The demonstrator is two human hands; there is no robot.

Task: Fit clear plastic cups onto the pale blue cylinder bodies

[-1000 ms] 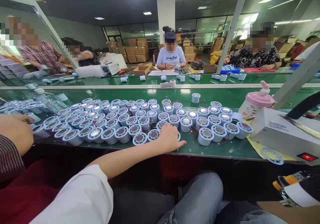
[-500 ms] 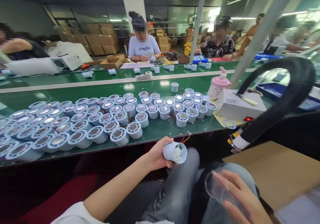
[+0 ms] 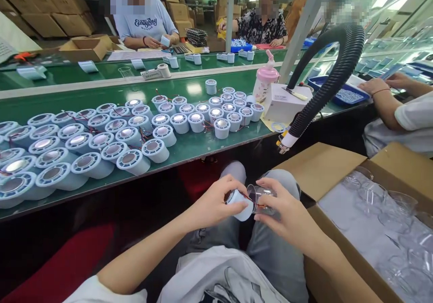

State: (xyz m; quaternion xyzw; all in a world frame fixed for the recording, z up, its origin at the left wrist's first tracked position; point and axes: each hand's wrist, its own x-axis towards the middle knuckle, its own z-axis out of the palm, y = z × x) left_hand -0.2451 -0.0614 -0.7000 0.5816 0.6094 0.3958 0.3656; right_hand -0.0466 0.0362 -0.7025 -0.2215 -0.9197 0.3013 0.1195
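Observation:
My left hand (image 3: 221, 201) is closed around a light-blue cylindrical housing (image 3: 244, 209) with thin wires, held above my lap. In my right hand (image 3: 284, 206) is a clear plastic cup (image 3: 265, 199), its rim turned toward the housing. The two pieces meet or nearly meet; fingers cover the join, so I cannot tell whether one is inside the other. Beyond my hands, rows of similar blue housings (image 3: 130, 159) stand on the green workbench (image 3: 189, 163), their round vented ends up and red and dark wires between them.
To my right an open cardboard box (image 3: 318, 224) holds several clear cups (image 3: 372, 197). A black flexible hose (image 3: 341, 77) arches down beside a white box-shaped device (image 3: 284, 102) and a pink bottle (image 3: 265, 82). A co-worker's arm (image 3: 385, 100) is at the far right; other people sit across the bench.
My right hand has brought the clear cup left and up to the housing. My left hand has turned the housing, so its open end no longer faces me. The view has shifted right.

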